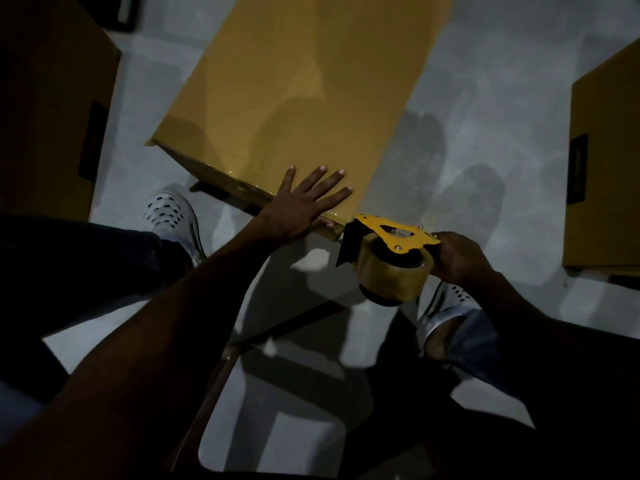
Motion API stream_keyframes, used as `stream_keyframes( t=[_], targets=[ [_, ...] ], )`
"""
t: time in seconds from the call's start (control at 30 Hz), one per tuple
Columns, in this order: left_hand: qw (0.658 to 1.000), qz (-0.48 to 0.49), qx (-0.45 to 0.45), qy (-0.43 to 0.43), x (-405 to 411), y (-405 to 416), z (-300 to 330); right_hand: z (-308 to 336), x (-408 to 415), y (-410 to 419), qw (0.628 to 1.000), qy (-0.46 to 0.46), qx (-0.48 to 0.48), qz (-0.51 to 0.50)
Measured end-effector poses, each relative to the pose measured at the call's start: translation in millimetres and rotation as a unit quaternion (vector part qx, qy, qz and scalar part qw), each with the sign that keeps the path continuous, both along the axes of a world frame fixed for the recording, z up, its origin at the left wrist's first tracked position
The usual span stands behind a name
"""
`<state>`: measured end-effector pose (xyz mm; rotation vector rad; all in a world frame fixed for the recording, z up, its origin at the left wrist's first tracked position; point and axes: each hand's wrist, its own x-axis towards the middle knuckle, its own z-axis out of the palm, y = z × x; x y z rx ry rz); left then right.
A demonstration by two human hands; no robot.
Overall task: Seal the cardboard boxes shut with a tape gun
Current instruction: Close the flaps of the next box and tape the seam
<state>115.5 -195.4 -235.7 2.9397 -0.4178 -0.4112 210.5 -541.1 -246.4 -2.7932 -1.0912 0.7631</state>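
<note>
Nearest the camera, two bare forearms reach forward from the lower edge of the view, the left from about 7 o'clock and the right from about 4 o'clock, over a dim grey floor (485, 98) crossed by hard shadows. A thin pale frame, perhaps a stool or stand, lies in shadow between the arms; what it is cannot be told.

The right hand (460, 254) sits at roughly 3 o'clock from the picture's middle, its fingers curled round the handle of the tape gun (391, 258). The gun has a yellow side plate on top, a black guard at its front and a roll of clear brownish tape (394, 282) hanging below. Its front end meets the near right corner of the cardboard box (304, 81).

The left hand (304, 202) lies flat, fingers straight and spread, pressing on the near edge of that box just left of the gun, thumb down over the box's side.

A white perforated shoe (173, 213) stands at 9 o'clock beside the box's near edge, and a second shoe (446, 303) shows under the right wrist.

Farther out, the box runs toward 12 o'clock. Another box (55, 116) stands at 10 o'clock and a third box (609, 168) at 2 o'clock, each bearing a dark label.
</note>
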Motion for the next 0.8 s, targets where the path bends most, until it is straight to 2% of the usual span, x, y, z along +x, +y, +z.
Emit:
stream_keyframes(
  t=[0.23, 0.43, 0.6, 0.8],
  targets=[
    [1.0, 0.008, 0.002, 0.017, 1.9, -1.0, 4.7, -8.2, -13.7, 4.4, 1.0, 0.013, -0.002, -0.028],
    [1.0, 0.007, -0.002, 0.03, 3.4, -0.1, 2.7, 1.4, -17.7, -0.3, 0.997, 0.053, 0.039, -0.048],
    [0.999, 0.013, 0.004, 0.033, 4.0, -3.5, 3.0, 21.4, -27.4, -0.2, 0.983, 0.083, 0.158, -0.048],
    [0.999, 0.017, 0.003, 0.035, 4.3, -3.3, 3.3, 13.0, -27.5, 14.9, 0.987, 0.085, 0.098, -0.096]
  ],
)
